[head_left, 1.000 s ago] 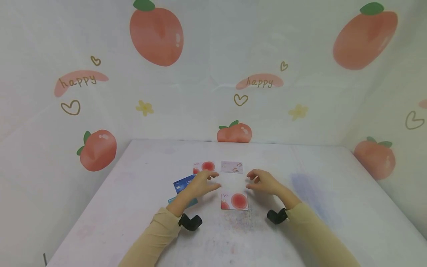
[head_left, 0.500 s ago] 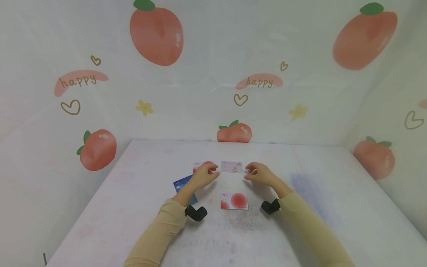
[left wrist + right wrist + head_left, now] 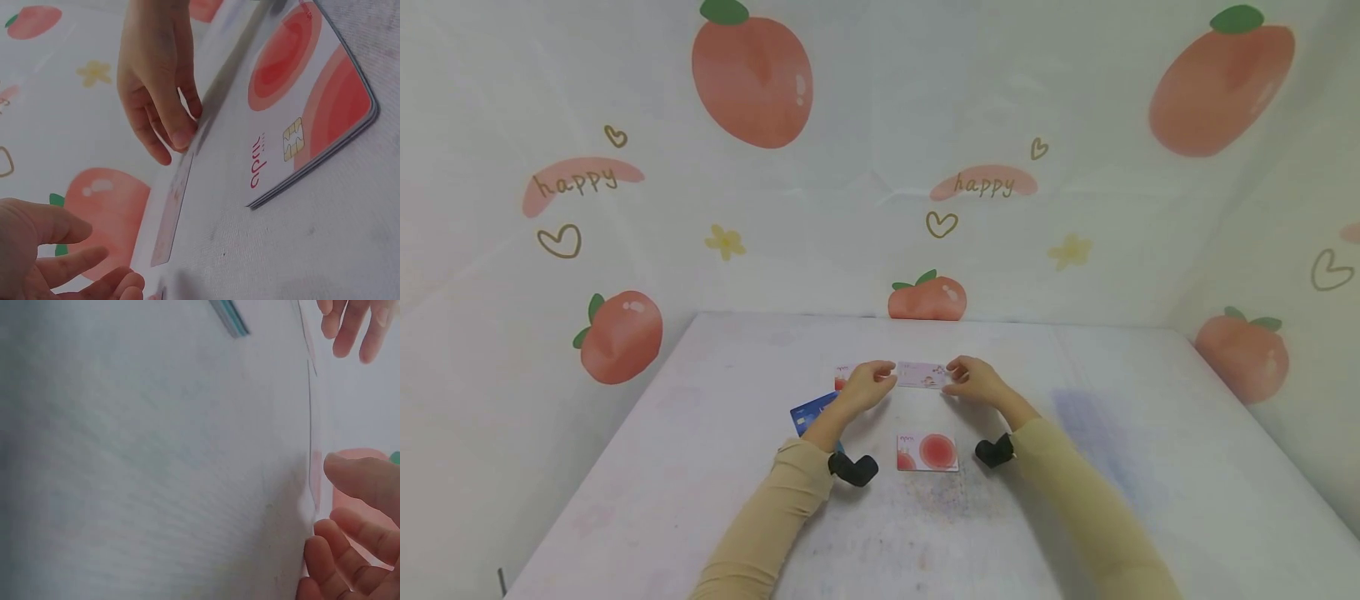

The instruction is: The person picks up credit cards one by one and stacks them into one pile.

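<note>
A pale pink card [image 3: 921,375] lies flat on the table between the two hands. My left hand [image 3: 867,387] is just off the card's left end, thumb and fingers apart. At the right end is my right hand [image 3: 981,385], its fingers by the card's edge; the right wrist view shows a gap between the thumb and bent fingers. Nearer the body sits a small stack of cards [image 3: 300,140], topped by a white one with red circles. Behind my left hand, a red-and-white card [image 3: 841,377] is partly hidden.
A blue card [image 3: 812,410] lies left of the stack, partly covered by the left forearm. The white table [image 3: 1075,533] meets a fruit-printed backdrop [image 3: 850,233] at the rear. Black wrist cameras [image 3: 853,469] hang from both wrists.
Both hands have moved forward, away from the body, to the two ends of the pink card. The right hand has also come leftward. The cards have stayed where they were.
</note>
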A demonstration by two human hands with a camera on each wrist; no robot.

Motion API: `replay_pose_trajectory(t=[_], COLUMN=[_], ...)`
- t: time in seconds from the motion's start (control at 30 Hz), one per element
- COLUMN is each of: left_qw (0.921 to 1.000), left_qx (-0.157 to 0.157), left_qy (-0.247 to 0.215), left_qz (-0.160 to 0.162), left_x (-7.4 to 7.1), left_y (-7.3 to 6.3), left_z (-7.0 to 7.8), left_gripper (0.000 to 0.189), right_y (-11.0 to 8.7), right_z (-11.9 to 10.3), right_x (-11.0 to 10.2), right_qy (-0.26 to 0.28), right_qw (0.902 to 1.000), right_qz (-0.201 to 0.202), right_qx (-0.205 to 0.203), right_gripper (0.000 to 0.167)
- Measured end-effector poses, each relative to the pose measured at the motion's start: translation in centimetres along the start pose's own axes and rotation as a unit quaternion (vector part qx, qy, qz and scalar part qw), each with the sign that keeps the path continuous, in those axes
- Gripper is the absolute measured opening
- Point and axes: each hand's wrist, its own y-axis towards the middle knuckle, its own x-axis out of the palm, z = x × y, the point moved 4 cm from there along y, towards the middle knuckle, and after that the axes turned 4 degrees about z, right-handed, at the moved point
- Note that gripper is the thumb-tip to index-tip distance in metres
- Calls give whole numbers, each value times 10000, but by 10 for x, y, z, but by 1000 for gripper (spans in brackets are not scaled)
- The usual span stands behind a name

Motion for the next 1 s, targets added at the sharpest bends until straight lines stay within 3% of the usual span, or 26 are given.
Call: replay_pose_trajectory(t=[0.17, 0.67, 0.83, 1.0], left_qw=[9996, 9964, 9965, 9964], left_qx=[-201, -537, -494, -487], left_qy=[-198, -621, -640, -654], left_qz=[23, -201, -195, -220], left_x=[4, 14, 15, 17], left_y=[4, 9, 11, 11], left_z=[1, -3, -5, -5], left_gripper=[39, 39, 38, 38], right_y=[7, 17, 17, 18], right_z=[2, 2, 3, 5], right_x=[2, 6, 5, 7], right_qy=[-37, -74, -66, -26], right_qw=[9998, 9999, 10000, 9997], right_qz=[-37, 8, 2, -67], right_qx=[181, 89, 20, 214], right_gripper=[44, 49, 47, 46])
